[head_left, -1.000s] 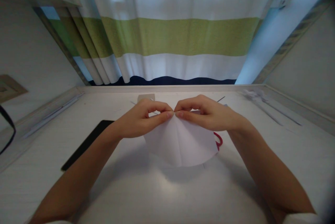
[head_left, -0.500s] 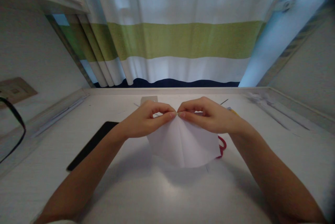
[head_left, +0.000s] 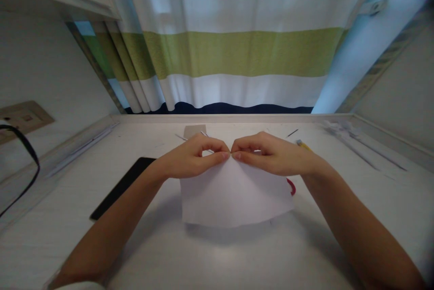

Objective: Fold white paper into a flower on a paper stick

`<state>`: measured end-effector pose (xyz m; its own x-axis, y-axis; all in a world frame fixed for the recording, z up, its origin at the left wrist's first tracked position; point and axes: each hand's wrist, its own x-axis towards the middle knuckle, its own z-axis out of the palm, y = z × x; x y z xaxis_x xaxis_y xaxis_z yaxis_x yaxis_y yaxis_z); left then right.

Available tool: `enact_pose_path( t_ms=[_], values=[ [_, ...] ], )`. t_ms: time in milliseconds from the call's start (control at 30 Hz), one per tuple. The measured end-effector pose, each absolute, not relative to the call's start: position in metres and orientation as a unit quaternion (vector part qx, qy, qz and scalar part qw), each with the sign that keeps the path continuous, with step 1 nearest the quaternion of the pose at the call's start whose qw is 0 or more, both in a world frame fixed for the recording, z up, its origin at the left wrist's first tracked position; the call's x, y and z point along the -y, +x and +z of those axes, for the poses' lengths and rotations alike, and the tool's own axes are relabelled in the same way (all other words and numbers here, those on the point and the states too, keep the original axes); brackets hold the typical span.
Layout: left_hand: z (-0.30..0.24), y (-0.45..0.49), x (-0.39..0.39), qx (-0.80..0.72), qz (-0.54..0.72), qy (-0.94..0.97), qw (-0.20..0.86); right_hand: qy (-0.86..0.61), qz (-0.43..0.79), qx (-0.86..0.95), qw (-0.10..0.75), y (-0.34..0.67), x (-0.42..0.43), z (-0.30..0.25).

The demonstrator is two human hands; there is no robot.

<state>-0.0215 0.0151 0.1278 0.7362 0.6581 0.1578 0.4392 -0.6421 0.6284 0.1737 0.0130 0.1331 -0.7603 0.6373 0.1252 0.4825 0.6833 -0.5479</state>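
Observation:
A white sheet of paper point(head_left: 233, 197) hangs over the desk, pinched at its top edge. My left hand point(head_left: 195, 156) grips it between thumb and forefinger. Right beside those fingertips, my right hand point(head_left: 271, 152) pinches the same edge, so the two hands almost touch. The paper's lower edge bows toward me and casts a shadow on the desk. Behind its right side a red loop point(head_left: 291, 186) pokes out, perhaps a scissor handle; the rest of it is hidden.
On the white desk point(head_left: 217, 267), a black flat panel point(head_left: 124, 188) lies by my left forearm. Near my right wrist are a yellow item point(head_left: 304, 145) and a thin dark stick point(head_left: 292, 133). A beige square point(head_left: 195, 130) lies at the back. Clear plastic packets point(head_left: 362, 145) rest at right.
The sheet has flattened out from a creased, peaked shape and now spreads wider, with its lower edge further down. Both hands keep their pinch, shifted slightly downward in view.

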Motion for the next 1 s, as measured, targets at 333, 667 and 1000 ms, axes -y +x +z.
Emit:
enact_pose_path(
  t_ms=[333, 667, 1000],
  values=[
    [0.1262, -0.0203, -0.0163, -0.313, 0.238, 0.881, 0.265, -0.315, 0.251, 0.891, 0.209, 0.1719, -0.0145, 0.1298],
    [0.1259, -0.0192, -0.0157, -0.352, 0.256, 0.860, 0.265, -0.327, 0.252, 0.879, 0.240, 0.1688, -0.0180, 0.1266],
    [0.1249, -0.0201, -0.0161, -0.359, 0.256, 0.859, 0.260, -0.322, 0.257, 0.877, 0.247, 0.1683, -0.0181, 0.1252]
  ],
)
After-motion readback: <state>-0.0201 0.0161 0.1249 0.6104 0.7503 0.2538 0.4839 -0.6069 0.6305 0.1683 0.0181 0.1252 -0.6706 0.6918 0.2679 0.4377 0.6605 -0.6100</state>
